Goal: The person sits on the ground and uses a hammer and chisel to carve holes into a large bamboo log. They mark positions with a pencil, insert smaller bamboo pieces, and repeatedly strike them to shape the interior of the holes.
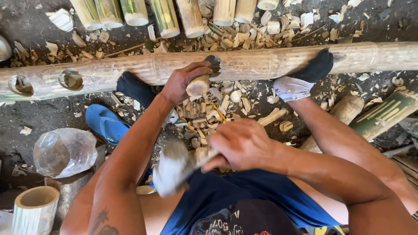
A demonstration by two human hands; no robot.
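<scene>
Left hand point(183, 82) grips chisel point(201, 82), its tip set on bamboo pole point(261, 63). Right hand point(241, 143) clenched round blurred mallet point(174, 167), apparently wooden. Chips point(209, 113) lie below pole.

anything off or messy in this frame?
Yes. Chips litter the ground below the pole, which has holes cut into it. A lone blue sandal lies near a crumpled plastic bottle. The mallet is blurred.

A long pale bamboo pole point(261, 63) lies horizontally across the upper frame, holes cut along it. A wooden-handled chisel point(201, 82) stands at one hole, centre. A blurred mallet point(176, 167) sits lower centre.
</scene>
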